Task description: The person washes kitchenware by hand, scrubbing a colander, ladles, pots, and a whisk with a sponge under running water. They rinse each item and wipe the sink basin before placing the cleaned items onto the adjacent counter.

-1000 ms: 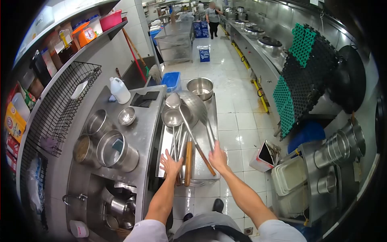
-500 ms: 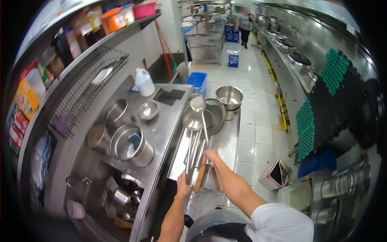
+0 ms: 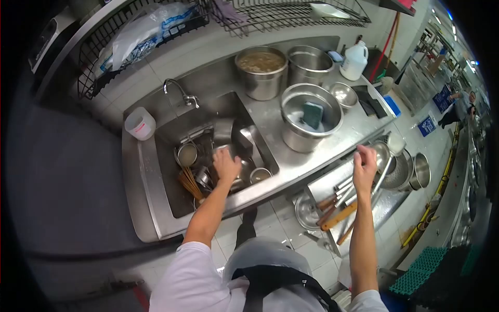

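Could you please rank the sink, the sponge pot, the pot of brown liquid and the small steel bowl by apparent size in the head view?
1. sink
2. sponge pot
3. pot of brown liquid, farther off, so its rank against the sponge pot is unsure
4. small steel bowl

Long steel ladles with wooden handles [image 3: 339, 214] lie fanned, bowls pointing away, on a flat steel tray [image 3: 323, 185], while small steel bowls [image 3: 259, 174] and wooden chopsticks [image 3: 189, 183] sit jumbled in the steel sink [image 3: 165, 174].

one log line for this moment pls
left hand: in sink, among dishes | right hand: above ladles | grip: unclear
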Demonstrator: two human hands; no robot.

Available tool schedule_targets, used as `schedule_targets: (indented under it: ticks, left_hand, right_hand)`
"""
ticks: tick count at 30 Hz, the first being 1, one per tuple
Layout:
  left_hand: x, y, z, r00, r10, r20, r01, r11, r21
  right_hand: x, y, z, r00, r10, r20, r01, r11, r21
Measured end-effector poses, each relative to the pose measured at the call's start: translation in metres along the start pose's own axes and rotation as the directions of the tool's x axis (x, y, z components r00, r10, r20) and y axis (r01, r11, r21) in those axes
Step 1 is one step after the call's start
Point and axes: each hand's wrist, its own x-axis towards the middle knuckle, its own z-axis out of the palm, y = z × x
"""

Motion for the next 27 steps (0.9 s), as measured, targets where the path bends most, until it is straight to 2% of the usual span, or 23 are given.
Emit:
schedule_targets:
  ticks: [1,2,3,4,5,6,8,9,10,11,12,13,14,15,16,17,19,20,21,23,26,27]
  left_hand:
    - [0.020,-0.021,-0.006,0.987,-0.139,0.075,0.125,0.978,0.169]
    - [0.034,-0.046,-0.005,0.969,-0.023,0.245,-0.048,0.960,0.277]
    - [0.048,-0.066,-0.002,0.896,0.088,0.435,-0.243,0.918,0.314]
    - [0.056,-0.071,-0.003,0.848,0.109,0.519,-0.313,0.893,0.323]
    - [0.065,-0.068,-0.009,0.793,0.128,0.596,-0.383,0.865,0.325]
    - [0.073,-0.065,-0.019,0.802,0.228,0.552,-0.406,0.886,0.223]
    - [0.111,-0.069,0.001,0.796,0.198,0.573,-0.313,0.944,0.109]
    - [0.131,-0.071,0.013,0.790,0.192,0.582,-0.271,0.961,0.051]
    - [0.143,-0.086,0.044,0.845,0.410,0.343,-0.416,0.907,-0.061]
    - [0.163,-0.097,0.067,0.765,0.505,0.398,-0.501,0.856,-0.123]
    - [0.180,-0.100,0.073,0.670,0.524,0.526,-0.628,0.778,0.026]
    - [0.193,-0.104,0.079,0.571,0.504,0.648,-0.744,0.652,0.149]
    - [0.204,-0.106,0.080,0.514,0.424,0.746,-0.804,0.542,0.246]
    - [0.214,-0.108,0.080,0.464,0.321,0.826,-0.854,0.410,0.320]
    - [0.220,-0.117,0.098,0.480,0.231,0.846,-0.836,0.412,0.362]
    - [0.225,-0.119,0.088,0.430,0.276,0.859,-0.893,0.272,0.359]
    - [0.243,-0.123,0.069,0.342,0.166,0.925,-0.914,0.287,0.287]
    - [0.248,-0.133,0.067,0.317,0.188,0.929,-0.925,0.275,0.260]
    - [0.251,-0.142,0.066,0.289,0.213,0.933,-0.937,0.263,0.230]
    - [0.254,-0.143,0.059,0.244,0.277,0.930,-0.947,0.273,0.167]
    - [0.254,-0.136,0.021,0.223,0.376,0.899,-0.918,0.391,0.065]
    - [0.254,-0.136,0.010,0.233,0.413,0.880,-0.893,0.449,0.026]
  right_hand:
    - [0.025,-0.022,0.028,0.990,-0.106,0.096,0.104,0.994,0.026]
    - [0.051,-0.041,0.066,0.979,-0.138,0.152,0.111,0.979,0.170]
    - [0.079,-0.049,0.095,0.933,-0.126,0.336,0.098,0.990,0.100]
    - [0.102,-0.033,0.134,0.879,-0.044,0.474,0.025,0.999,0.047]
    - [0.119,-0.007,0.168,0.806,-0.045,0.590,0.069,0.997,-0.018]
    - [0.123,0.021,0.196,0.719,0.024,0.695,0.146,0.972,-0.185]
    - [0.123,0.051,0.240,0.448,0.204,0.870,0.367,0.845,-0.388]
    - [0.125,0.056,0.258,0.265,0.310,0.913,0.496,0.768,-0.405]
    - [0.130,0.045,0.269,0.133,0.458,0.879,0.607,0.664,-0.438]
    - [0.135,0.031,0.279,-0.005,0.587,0.810,0.721,0.563,-0.404]
    - [0.126,0.064,0.282,0.112,0.541,0.834,0.684,0.567,-0.459]
    - [0.126,0.064,0.279,0.198,0.498,0.844,0.705,0.526,-0.476]
    - [0.125,0.064,0.275,0.283,0.450,0.847,0.718,0.486,-0.498]
    - [0.134,0.015,0.267,0.329,0.402,0.855,0.782,0.392,-0.485]
    - [0.136,-0.003,0.258,0.331,0.387,0.861,0.806,0.359,-0.471]
    - [0.134,0.002,0.252,0.386,0.401,0.831,0.755,0.380,-0.535]
    - [0.128,0.019,0.240,0.488,0.426,0.762,0.627,0.435,-0.646]
    - [0.130,0.020,0.238,0.537,0.466,0.703,0.560,0.426,-0.710]
    - [0.133,0.021,0.234,0.540,0.470,0.698,0.559,0.420,-0.715]
    - [0.131,0.063,0.231,0.568,0.556,0.607,0.490,0.364,-0.792]
    - [0.142,0.073,0.221,0.524,0.533,0.664,0.447,0.492,-0.747]
    - [0.143,0.070,0.218,0.511,0.507,0.694,0.384,0.588,-0.712]
